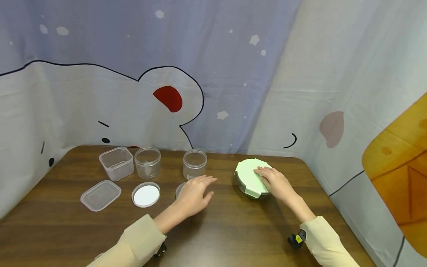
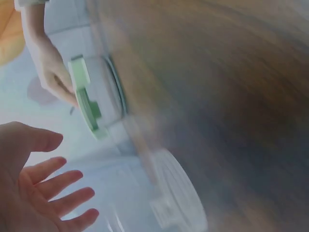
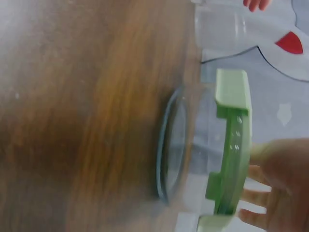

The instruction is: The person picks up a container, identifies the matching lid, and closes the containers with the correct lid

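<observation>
A round glass food container (image 1: 239,181) with a pale green clip-on lid (image 1: 248,174) stands on the right part of the table. My right hand (image 1: 275,181) rests on top of that lid, its fingers spread over the surface; the right wrist view shows the lid's clips (image 3: 231,89) from the side. Over the middle of the table hovers my left hand (image 1: 195,196), fingers extended and nothing in them. Just behind it stands a clear round jar (image 1: 194,167) without a cover. Its wrist and fingers partly hide a small round lid (image 1: 179,190).
At the left stand an uncovered rectangular plastic box (image 1: 118,167) and a second clear jar (image 1: 148,167). In front of them lie a translucent rectangular lid (image 1: 101,195) and a round white lid (image 1: 146,195). A printed curtain (image 1: 217,74) hangs behind the wooden table (image 1: 227,237).
</observation>
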`<state>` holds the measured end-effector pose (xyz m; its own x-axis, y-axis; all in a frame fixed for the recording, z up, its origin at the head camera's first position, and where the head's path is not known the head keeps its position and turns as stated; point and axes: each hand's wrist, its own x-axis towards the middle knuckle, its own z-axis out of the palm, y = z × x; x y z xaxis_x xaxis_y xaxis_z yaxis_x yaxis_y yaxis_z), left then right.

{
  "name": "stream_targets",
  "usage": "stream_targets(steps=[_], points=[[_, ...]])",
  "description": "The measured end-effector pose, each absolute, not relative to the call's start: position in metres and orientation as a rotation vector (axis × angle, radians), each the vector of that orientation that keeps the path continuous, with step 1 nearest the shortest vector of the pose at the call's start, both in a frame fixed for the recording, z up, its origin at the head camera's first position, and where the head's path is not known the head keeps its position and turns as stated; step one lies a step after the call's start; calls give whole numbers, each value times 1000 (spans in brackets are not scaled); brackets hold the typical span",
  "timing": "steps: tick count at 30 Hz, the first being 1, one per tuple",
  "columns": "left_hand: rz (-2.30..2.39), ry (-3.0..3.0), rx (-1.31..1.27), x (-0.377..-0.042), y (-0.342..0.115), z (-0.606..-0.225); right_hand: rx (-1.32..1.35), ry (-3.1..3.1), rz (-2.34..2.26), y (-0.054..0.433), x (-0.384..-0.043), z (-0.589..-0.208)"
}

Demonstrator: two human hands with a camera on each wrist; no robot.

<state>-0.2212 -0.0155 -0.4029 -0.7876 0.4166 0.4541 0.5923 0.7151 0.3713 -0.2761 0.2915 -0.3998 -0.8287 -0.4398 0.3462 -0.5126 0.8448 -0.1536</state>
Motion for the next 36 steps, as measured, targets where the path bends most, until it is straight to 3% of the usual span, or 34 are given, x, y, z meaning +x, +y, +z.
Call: stream_targets(steps=[14, 23, 36], points=[[-943, -2574, -389, -233, -63, -413, 527, -2455, 522, 232, -267, -388], [-1010, -2540, -287, -256, -82, -418, 616, -2442, 617, 183, -265, -389], [-1126, -2728, -130, -291, -72, -414, 720, -2624, 645, 141, -269, -403]])
